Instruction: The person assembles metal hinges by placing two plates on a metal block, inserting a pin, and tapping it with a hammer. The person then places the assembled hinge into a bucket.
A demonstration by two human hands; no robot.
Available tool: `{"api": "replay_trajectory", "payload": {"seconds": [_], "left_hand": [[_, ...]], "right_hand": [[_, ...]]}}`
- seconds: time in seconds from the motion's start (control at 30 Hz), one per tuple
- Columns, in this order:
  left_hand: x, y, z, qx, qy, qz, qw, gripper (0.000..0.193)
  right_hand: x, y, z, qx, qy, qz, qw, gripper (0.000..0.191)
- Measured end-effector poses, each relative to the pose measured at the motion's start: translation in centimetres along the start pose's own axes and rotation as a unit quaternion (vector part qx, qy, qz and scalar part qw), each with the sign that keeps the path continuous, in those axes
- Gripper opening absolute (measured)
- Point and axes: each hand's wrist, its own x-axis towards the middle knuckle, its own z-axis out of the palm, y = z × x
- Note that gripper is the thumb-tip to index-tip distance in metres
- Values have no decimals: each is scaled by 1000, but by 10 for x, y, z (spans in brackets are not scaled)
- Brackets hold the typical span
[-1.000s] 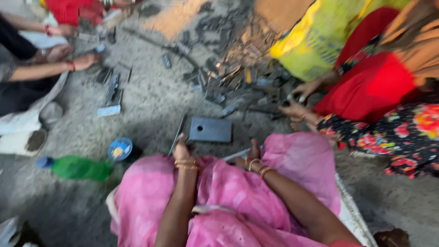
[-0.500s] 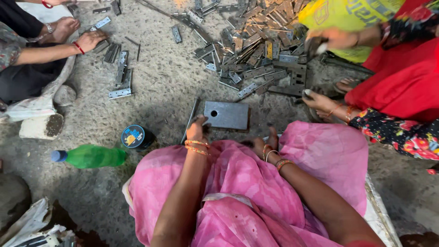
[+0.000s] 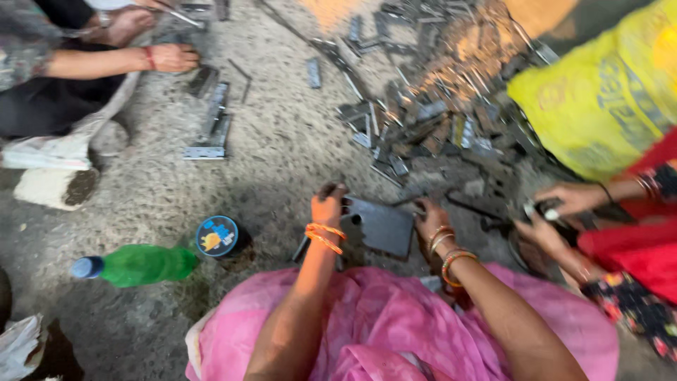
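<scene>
While the left hand curls on the near-left edge of the flat grey metal plate on the floor, the right hand grips its right edge. It looks stiff, heavy, sharp-edged; best held by opposite edges. Blur hides fingertips and the far scrap pile.

The whole picture is blurry. The left hand covers the left edge of the dark metal plate, and the right hand covers its right edge. What the fingers are doing is too blurry to tell. The pile of metal pieces at the upper middle is smeared. The yellow sack is cut off at the right edge. A white bag is cut off at the lower left corner.
</scene>
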Motion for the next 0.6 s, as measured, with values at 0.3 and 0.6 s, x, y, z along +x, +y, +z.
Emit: {"api": "replay_trajectory", "payload": {"seconds": [0.3,0.6], "left_hand": [[-14,-50,-7,-76,-11,-29,997,24],[-34,-69,-10,-91,-32,-42,994,22]], "right_hand": [[14,22,3,-197,-108,0,975,59],[1,31,7,-259,-157,-5,953,55]]}}
